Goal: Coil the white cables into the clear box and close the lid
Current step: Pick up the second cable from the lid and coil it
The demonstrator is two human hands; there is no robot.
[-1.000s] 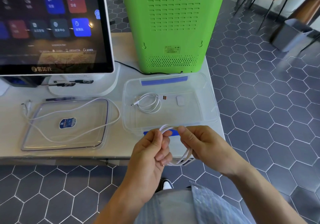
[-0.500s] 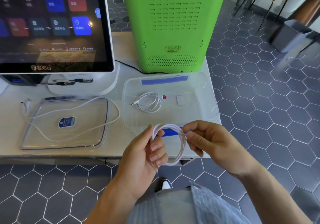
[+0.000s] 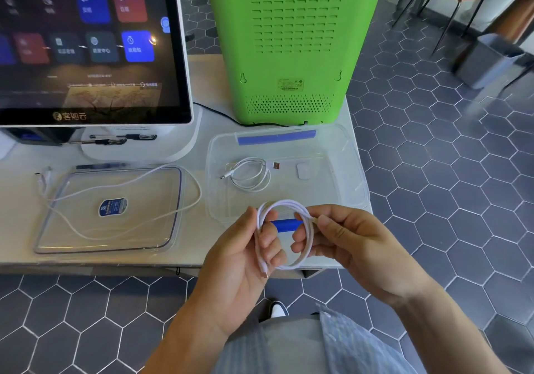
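Note:
A white cable wound into a round coil (image 3: 289, 204) hangs in front of the near edge of the clear box (image 3: 351, 171). My left hand (image 3: 245, 261) grips the coil's left side, one plug end poking out below its fingers. My right hand (image 3: 346, 243) pinches the coil's right side near the other plug. Inside the box lies another coiled white cable (image 3: 251, 174) and a small white piece (image 3: 302, 170). The clear lid (image 3: 109, 243) lies flat to the left of the box, with a loose white cable (image 3: 127, 184) draped across it.
A touchscreen monitor (image 3: 86, 44) on a white stand sits at the back left. A tall green device (image 3: 291, 44) stands right behind the box. The table's right edge runs just past the box; a grey bin (image 3: 488, 61) and chair legs stand on the tiled floor beyond.
The cable went from a loose bundle held low to a neat round coil raised in front of the box. Both hands moved slightly up with it.

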